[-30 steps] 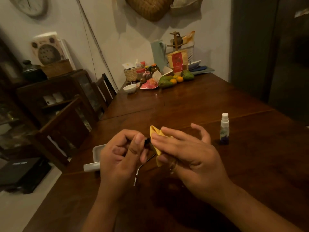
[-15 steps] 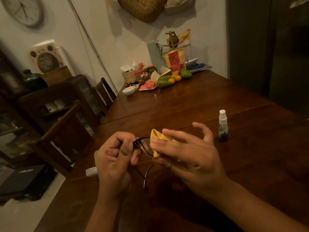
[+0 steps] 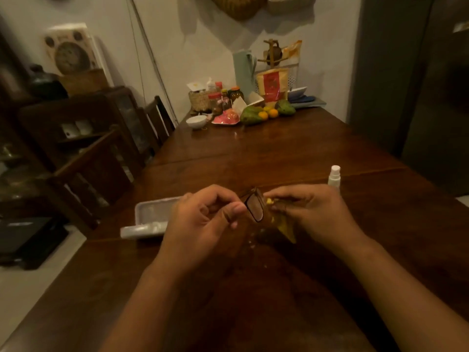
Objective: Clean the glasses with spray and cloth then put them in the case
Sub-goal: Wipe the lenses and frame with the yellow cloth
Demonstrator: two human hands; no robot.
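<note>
The left hand (image 3: 203,222) has its thumb and curled forefingers pinched on the near rim of the glasses (image 3: 254,208), which stand almost edge-on in the gap between the two hands, lifted off the wood. One dark-framed lens shows just past the thumb tip. The right hand (image 3: 314,212) is curled too. Its fingertips bunch the yellow cloth (image 3: 285,228) against the far side of the frame, and a loose corner hangs below the palm. The second lens is probably wrapped inside that bunch, but the fingers hide it.

I judge the glasses light and stiff across the front but weak at the hinges, with lens faces that smear at a touch and turn slick when damp. The rim and bridge are the places to hold, as the left thumb does now, leaving the faces to the cloth. The cloth is limp and thin, so it will follow the fingertips into the corners of the frame, and the pressure should stay gentle.

Just beyond the left knuckles, on the outer side, the pale case (image 3: 148,214) lies open on the table (image 3: 279,153). Just behind the right knuckles the spray bottle (image 3: 334,177) stands upright, with its lower part hidden by the hand.
</note>
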